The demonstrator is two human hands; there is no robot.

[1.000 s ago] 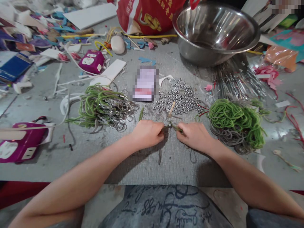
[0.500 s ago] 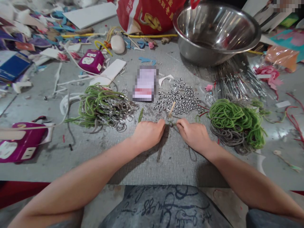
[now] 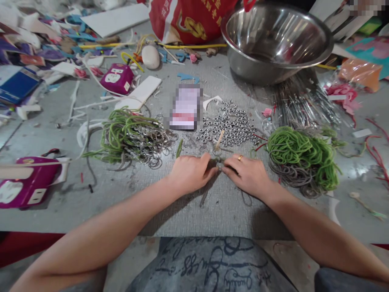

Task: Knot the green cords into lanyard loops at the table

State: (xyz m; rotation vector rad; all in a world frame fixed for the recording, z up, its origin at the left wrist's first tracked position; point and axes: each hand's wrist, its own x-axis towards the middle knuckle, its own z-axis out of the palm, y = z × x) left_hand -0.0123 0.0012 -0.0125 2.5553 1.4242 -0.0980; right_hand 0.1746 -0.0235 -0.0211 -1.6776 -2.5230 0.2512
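Observation:
My left hand (image 3: 193, 173) and my right hand (image 3: 248, 173), which wears a ring, meet at the middle of the table near its front. Their fingers are closed on a thin grey-green cord (image 3: 219, 160), its knotted middle partly hidden between the fingertips. A loop of the cord hangs out below my right hand. Just beyond the fingertips a small wooden stick (image 3: 220, 139) stands up. Behind it are scattered small silver metal rings or nuts (image 3: 236, 125). A green-and-grey cord bundle with metal pieces (image 3: 121, 134) lies left, and another green-and-grey cord bundle (image 3: 304, 150) lies right.
A phone with a blurred screen (image 3: 184, 107) lies beyond my left hand. Farther back stand a steel basin (image 3: 273, 65) and a red bag (image 3: 194, 20). Thin metal wires (image 3: 304, 101) lie right. Purple power sockets (image 3: 33, 182) and scraps (image 3: 45, 52) cover the left side.
My fingertips have come closer together at the knot. The right hand has turned so its ring shows, and both hands' fingers have shifted lower on the cord.

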